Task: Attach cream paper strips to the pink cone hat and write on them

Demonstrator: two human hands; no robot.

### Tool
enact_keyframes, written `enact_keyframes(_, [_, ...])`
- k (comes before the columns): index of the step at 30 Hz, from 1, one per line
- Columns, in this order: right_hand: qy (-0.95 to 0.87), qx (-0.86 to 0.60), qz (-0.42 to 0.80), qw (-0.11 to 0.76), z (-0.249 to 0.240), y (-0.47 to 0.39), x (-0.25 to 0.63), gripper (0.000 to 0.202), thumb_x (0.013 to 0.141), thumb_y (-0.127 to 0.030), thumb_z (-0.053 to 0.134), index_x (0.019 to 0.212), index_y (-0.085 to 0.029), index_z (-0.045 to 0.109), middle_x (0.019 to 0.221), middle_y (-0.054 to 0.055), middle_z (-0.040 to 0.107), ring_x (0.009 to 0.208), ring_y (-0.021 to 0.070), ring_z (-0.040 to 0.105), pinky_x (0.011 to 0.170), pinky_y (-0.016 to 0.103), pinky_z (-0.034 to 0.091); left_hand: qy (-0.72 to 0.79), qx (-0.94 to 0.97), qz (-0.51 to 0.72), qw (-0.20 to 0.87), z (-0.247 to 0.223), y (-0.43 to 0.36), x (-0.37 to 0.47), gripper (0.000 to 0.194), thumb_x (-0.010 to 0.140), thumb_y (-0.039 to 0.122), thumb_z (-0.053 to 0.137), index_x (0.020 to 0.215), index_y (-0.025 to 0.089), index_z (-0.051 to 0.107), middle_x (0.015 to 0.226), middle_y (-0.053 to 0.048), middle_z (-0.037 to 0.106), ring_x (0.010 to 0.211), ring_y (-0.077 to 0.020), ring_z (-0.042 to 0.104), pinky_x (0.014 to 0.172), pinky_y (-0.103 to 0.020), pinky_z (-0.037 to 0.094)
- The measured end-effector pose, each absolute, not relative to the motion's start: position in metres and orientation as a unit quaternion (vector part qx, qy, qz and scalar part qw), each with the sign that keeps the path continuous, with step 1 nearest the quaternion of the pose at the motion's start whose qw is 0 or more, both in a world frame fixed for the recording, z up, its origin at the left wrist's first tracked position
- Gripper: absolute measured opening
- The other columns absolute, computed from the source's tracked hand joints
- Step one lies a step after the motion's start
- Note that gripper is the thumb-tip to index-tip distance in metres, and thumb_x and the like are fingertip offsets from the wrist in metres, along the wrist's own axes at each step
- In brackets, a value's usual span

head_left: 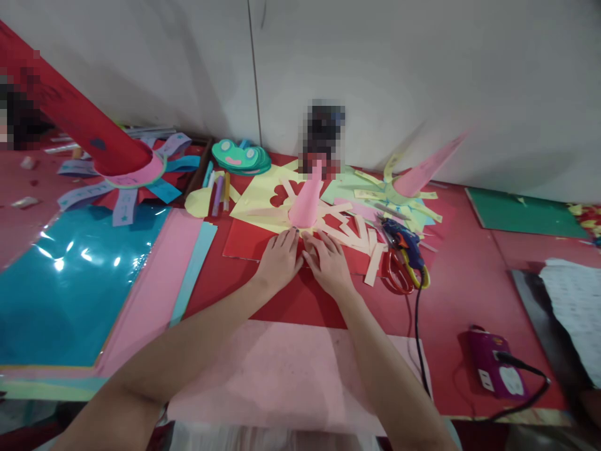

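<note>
In the middle of the table a pink paper cone (306,203) stands upright, with pale paper strips (347,233) fanned out around its base. My left hand (280,255) and my right hand (327,258) meet at the near side of that base. Their fingers are bent and drawn together on its lower edge, fingertips almost touching. What lies under the fingertips is partly hidden. Red card (244,240) and a yellow sheet (253,194) lie underneath. Right of the strips are a blue glue gun (406,241) and scissors with red and yellow handles (399,275).
A second pink cone (429,166) with yellow strips stands back right. At left is a red paper tube (84,119) with lettered strips. Green frog cutouts (241,156), markers (218,194), a glossy blue sheet (89,288) and a purple power adapter (498,363) with cord surround the work.
</note>
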State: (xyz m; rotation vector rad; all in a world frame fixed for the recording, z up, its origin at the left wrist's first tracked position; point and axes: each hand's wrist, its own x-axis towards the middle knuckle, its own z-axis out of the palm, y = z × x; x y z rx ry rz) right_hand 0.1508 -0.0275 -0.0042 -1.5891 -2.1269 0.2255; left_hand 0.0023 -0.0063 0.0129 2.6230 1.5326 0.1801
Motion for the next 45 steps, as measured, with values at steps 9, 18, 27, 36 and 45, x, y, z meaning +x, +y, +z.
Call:
enact_keyframes(9, [-0.785,-0.578,0.065,0.214,-0.0028,-0.0289,0.1481,0.040,0.094,-0.035,0.035,0.129,-0.019,0.048,0.130,0.004,0.057,0.133,0.0218,0.037,0.111,0.045,0.026,0.501,0.862,0.062,0.050,0.0119,-0.0063,0.0018,0.046,0.089,0.024,0.039,0.130,0.003,0.044,0.138,-0.017,0.045,0.128,-0.0274,0.040,0.101,-0.040,0.035])
enact_keyframes(18, [-0.780,-0.582,0.066,0.220,-0.0035,-0.0295,0.1466,0.041,0.095,-0.035,0.033,0.130,-0.019,0.047,0.133,0.005,0.054,0.134,0.0235,0.035,0.111,0.047,0.024,0.502,0.861,0.059,0.055,0.0135,-0.0062,0.0018,0.047,0.088,0.023,0.040,0.130,0.004,0.045,0.137,-0.017,0.046,0.127,-0.0273,0.040,0.102,-0.040,0.035])
enact_keyframes(27, [-0.764,-0.596,0.082,0.235,-0.0056,-0.0286,0.1471,0.046,0.094,-0.040,0.033,0.131,-0.015,0.044,0.134,0.008,0.052,0.136,0.0237,0.032,0.112,0.046,0.025,0.499,0.863,0.070,0.050,0.0111,-0.0060,0.0010,0.047,0.089,0.024,0.039,0.129,0.000,0.044,0.136,-0.018,0.046,0.126,-0.0279,0.040,0.101,-0.040,0.035])
enact_keyframes(36, [-0.776,-0.588,0.075,0.215,-0.0021,-0.0311,0.1457,0.044,0.094,-0.038,0.034,0.132,-0.020,0.044,0.134,0.005,0.053,0.138,0.0217,0.028,0.114,0.052,0.017,0.498,0.862,0.068,0.060,0.0126,-0.0065,0.0007,0.047,0.087,0.022,0.041,0.130,0.004,0.044,0.137,-0.019,0.045,0.127,-0.0286,0.040,0.101,-0.042,0.035])
enact_keyframes(45, [-0.781,-0.578,0.090,0.220,-0.0031,-0.0306,0.1458,0.041,0.096,-0.035,0.029,0.129,-0.020,0.047,0.133,0.005,0.054,0.137,0.0206,0.030,0.114,0.052,0.017,0.501,0.861,0.063,0.057,0.0139,-0.0070,0.0008,0.046,0.086,0.021,0.041,0.129,0.004,0.045,0.137,-0.018,0.045,0.127,-0.0278,0.040,0.102,-0.041,0.035])
